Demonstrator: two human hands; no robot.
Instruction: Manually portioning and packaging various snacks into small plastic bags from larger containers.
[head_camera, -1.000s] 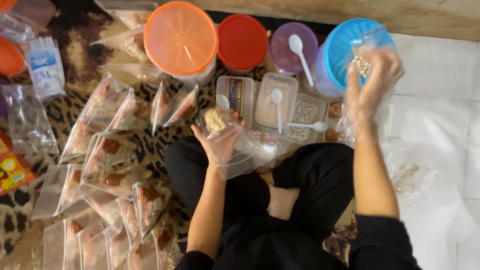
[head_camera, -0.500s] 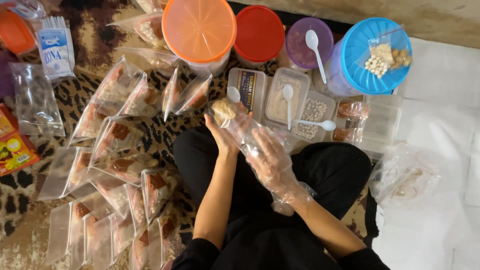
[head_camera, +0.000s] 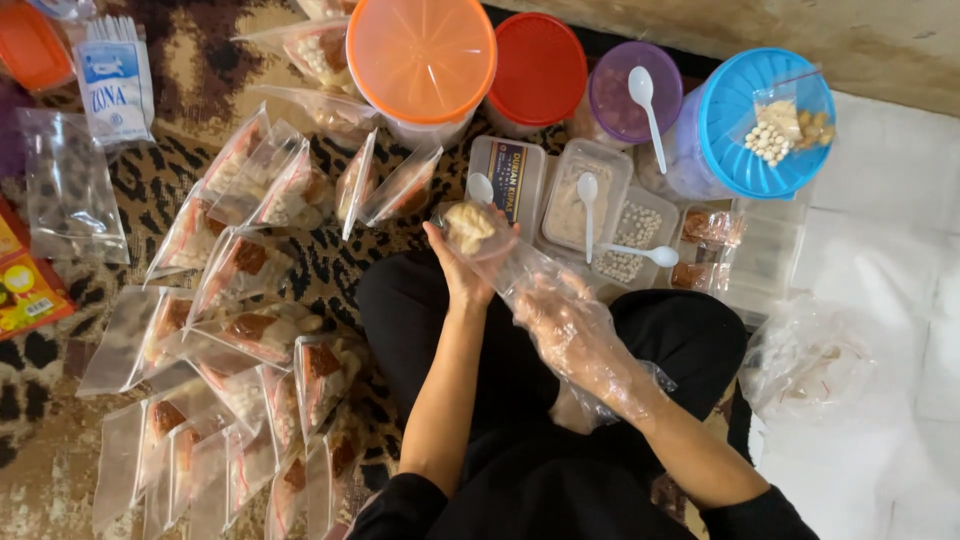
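I sit cross-legged on a leopard-print rug. My left hand (head_camera: 462, 272) grips the far end of a clear plastic bag (head_camera: 520, 268) that holds a pale yellow lump of food (head_camera: 470, 226). My right hand (head_camera: 572, 332), in a loose clear plastic glove, holds the bag's near end over my lap. A small bag of white balls and brown bits (head_camera: 785, 128) lies on the blue lid of a tub (head_camera: 740, 150) at the far right.
Orange-lidded (head_camera: 420, 55), red-lidded (head_camera: 540, 68) and purple-lidded (head_camera: 620, 105) tubs stand at the back. Small trays with white spoons (head_camera: 588, 205) sit before my knees. Several filled clear packets (head_camera: 250, 300) cover the rug at left. A crumpled plastic bag (head_camera: 810, 360) lies at right.
My right hand left the small bag on the blue lid, came down to my lap and took hold of the clear bag in my left hand.
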